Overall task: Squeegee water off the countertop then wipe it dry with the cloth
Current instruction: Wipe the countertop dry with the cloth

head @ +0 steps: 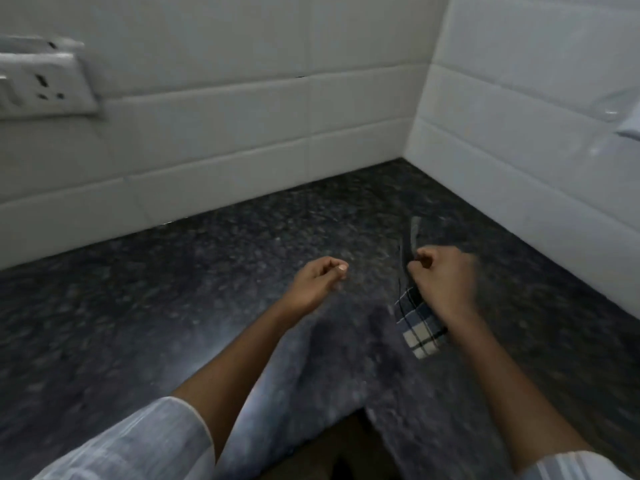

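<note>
The dark speckled countertop [173, 306] fills the lower view and runs into a tiled corner. My right hand [445, 282] is closed on a checked cloth [420, 327], blue, white and dark; the cloth hangs below my wrist and part of it sticks up above my fist. The image is blurred around this hand. My left hand [317, 282] hovers over the middle of the counter with fingers loosely curled and nothing in it. No squeegee is in view.
White tiled walls [242, 116] meet at the far right corner. A white socket plate [45, 84] is on the left wall. The counter's front edge has a notch [346, 438] near my body.
</note>
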